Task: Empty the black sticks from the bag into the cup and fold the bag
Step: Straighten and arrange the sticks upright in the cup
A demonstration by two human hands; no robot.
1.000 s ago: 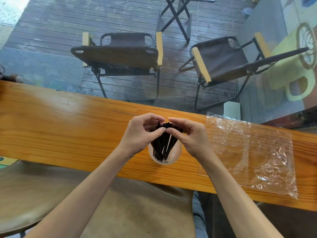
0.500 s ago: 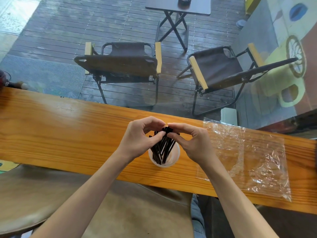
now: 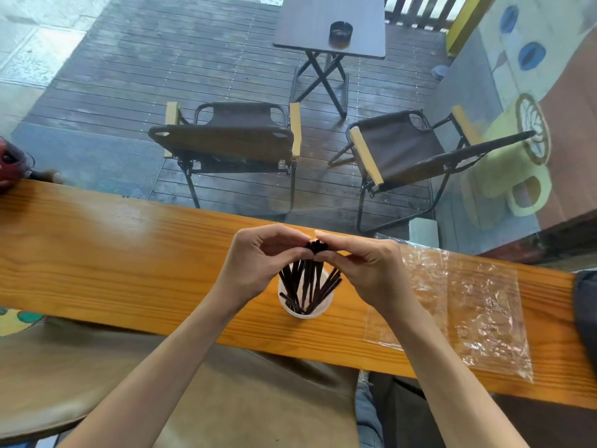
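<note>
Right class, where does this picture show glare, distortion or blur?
Head view: glare whitens the counter at left and sparkles on the bag; the wide lens bends the counter's edge; the red thing at far left is blurred; hands, sticks and cup look sharp.

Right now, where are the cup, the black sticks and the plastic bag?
cup (image 3: 318, 310), head view, on its white front rim.
black sticks (image 3: 305, 282), head view, mid-length of the bundle.
plastic bag (image 3: 478, 305), head view, middle of the flat clear sheet.
</note>
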